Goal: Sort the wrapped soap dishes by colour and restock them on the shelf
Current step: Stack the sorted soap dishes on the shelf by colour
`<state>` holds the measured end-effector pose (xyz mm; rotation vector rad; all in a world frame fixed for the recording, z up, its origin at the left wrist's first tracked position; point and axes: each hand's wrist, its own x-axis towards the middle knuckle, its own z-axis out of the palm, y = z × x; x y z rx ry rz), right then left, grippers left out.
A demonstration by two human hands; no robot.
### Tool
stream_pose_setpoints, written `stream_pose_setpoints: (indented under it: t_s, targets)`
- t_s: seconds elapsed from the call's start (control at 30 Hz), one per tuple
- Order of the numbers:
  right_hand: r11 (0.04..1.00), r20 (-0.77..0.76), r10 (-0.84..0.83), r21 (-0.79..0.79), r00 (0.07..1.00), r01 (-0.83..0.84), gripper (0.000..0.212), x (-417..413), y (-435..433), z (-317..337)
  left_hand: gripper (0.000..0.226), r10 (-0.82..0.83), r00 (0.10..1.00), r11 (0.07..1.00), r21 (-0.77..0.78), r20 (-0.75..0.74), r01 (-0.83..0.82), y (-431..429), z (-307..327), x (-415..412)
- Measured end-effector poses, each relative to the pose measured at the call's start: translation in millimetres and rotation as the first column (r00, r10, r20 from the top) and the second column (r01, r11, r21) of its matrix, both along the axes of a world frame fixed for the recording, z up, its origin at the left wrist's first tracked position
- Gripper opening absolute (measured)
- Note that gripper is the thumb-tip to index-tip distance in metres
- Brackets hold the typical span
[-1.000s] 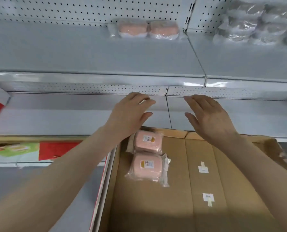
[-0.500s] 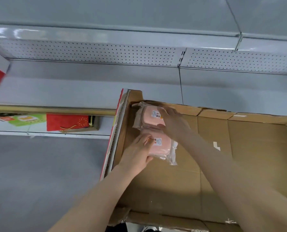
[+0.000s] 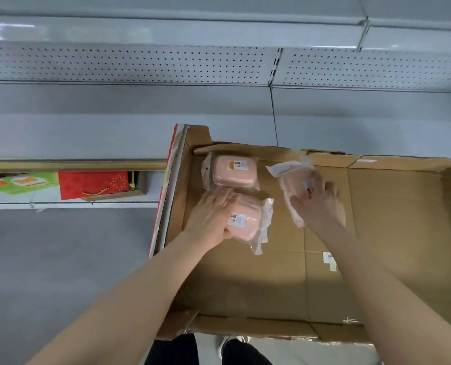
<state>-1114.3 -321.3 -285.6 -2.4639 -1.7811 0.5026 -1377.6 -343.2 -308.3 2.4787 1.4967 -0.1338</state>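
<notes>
Three pink soap dishes in clear wrap are in an open cardboard box (image 3: 393, 233). One wrapped dish (image 3: 233, 171) lies flat at the box's far left corner. My left hand (image 3: 211, 214) lies on the left end of a second wrapped dish (image 3: 248, 221) just in front of it, fingers across its top. My right hand (image 3: 321, 204) grips a third wrapped dish (image 3: 293, 184), blurred and tilted, lifted a little above the box floor to the right of the other two.
Grey metal shelves with perforated back panels (image 3: 140, 64) run across the top. A lower shelf at left holds a red gift box (image 3: 92, 184) and a green package (image 3: 27, 181). Grey floor lies left of the box. My shoes show below the box's near edge.
The view dropped from the upper shelf to the box. Both hands came down into it; my right hand lifted a wrapped dish off to the right, and my left stayed on the near dish.
</notes>
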Motion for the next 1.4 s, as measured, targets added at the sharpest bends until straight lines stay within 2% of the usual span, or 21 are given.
stream_pose_setpoints:
  t_s: [0.17,0.33,0.4,0.43,0.5,0.57,0.6,0.67,0.73,0.8,0.87,0.97,1.03,1.13,1.2,1.33,1.4]
  targets:
    - [0.958,0.02,-0.158,-0.24,0.987,0.159,0.076,24.0,-68.5,-27.0,0.1,-0.051,0.995,0.999,0.01,-0.083,0.052,-4.8,-2.7,8.1]
    - [0.941,-0.12,-0.203,-0.299,0.972,0.159,0.072,4.5,-94.1,-40.5,0.089,0.062,0.998,0.994,0.087,-0.02,-0.06,-47.8,-4.2,11.8]
    - [0.945,-0.047,-0.102,-0.315,0.994,0.082,0.057,5.1,-94.6,-36.9,0.092,0.139,0.99,0.99,0.034,-0.027,-0.138,-71.8,-2.9,17.4]
    - [0.943,-0.01,-0.053,-0.329,0.999,0.047,0.058,7.1,-94.7,-33.1,0.095,0.183,0.982,0.983,-0.006,-0.05,-0.184,-83.7,-2.3,21.2]
    - [0.923,0.076,0.171,-0.36,0.982,-0.133,0.084,14.3,-97.3,-28.0,0.098,0.297,0.95,0.946,-0.107,-0.097,-0.307,-105.1,-4.8,29.3]
    - [0.814,0.108,0.509,-0.383,0.854,-0.437,0.103,20.5,-100.9,-32.6,0.1,0.431,0.889,0.867,-0.202,-0.153,-0.455,-121.5,-9.9,36.1]
    - [0.748,0.081,0.613,-0.381,0.786,-0.544,0.105,22.6,-103.5,-36.8,0.1,0.488,0.853,0.818,-0.244,-0.182,-0.52,-128.3,-11.2,38.5]
    - [0.703,0.056,0.679,-0.339,0.732,-0.625,0.094,26.5,-108.9,-41.0,0.102,0.594,0.773,0.716,-0.293,-0.223,-0.634,-139.4,-13.4,43.2]
    - [0.737,0.142,0.661,-0.307,0.737,-0.601,0.086,31.2,-111.4,-42.2,0.095,0.663,0.73,0.663,-0.325,-0.163,-0.675,-144.0,-16.7,52.4]
    - [0.814,0.222,0.561,-0.319,0.797,-0.485,0.082,37.2,-113.1,-41.2,0.079,0.658,0.753,0.698,-0.38,0.006,-0.607,-142.8,-14.3,65.8]
    - [0.883,0.212,0.422,-0.318,0.882,-0.346,0.081,45.1,-115.1,-39.6,0.086,0.591,0.8,0.766,-0.386,0.106,-0.514,-141.7,-6.2,76.2]
    - [0.899,0.138,0.387,-0.274,0.912,-0.341,0.082,56.3,-121.8,-41.0,0.093,0.322,0.946,0.925,-0.202,-0.031,-0.322,-138.5,1.6,82.8]
    - [0.879,0.105,0.438,-0.261,0.893,-0.4,0.092,62.0,-126.7,-45.0,0.09,0.119,0.986,0.988,-0.082,-0.117,-0.129,-129.6,-2.2,82.1]
    - [0.873,0.111,0.455,-0.249,0.884,-0.418,0.098,65.9,-129.7,-52.1,0.094,-0.117,0.97,0.992,-0.067,-0.212,0.105,-112.3,-16.0,82.8]
    - [0.88,0.128,0.45,-0.23,0.884,-0.414,0.095,66.0,-129.8,-55.8,0.095,-0.194,0.957,0.981,-0.024,-0.216,0.194,-106.2,-24.7,83.4]
    - [0.9,0.15,0.419,-0.198,0.896,-0.388,0.087,66.3,-128.2,-49.1,0.088,-0.179,0.971,0.978,0.078,-0.157,0.193,-102.5,-25.9,78.4]
    - [0.919,0.131,0.383,-0.151,0.915,-0.363,0.083,67.6,-126.5,-35.5,0.088,-0.134,0.985,0.99,0.022,-0.11,0.137,-103.6,-20.5,73.0]
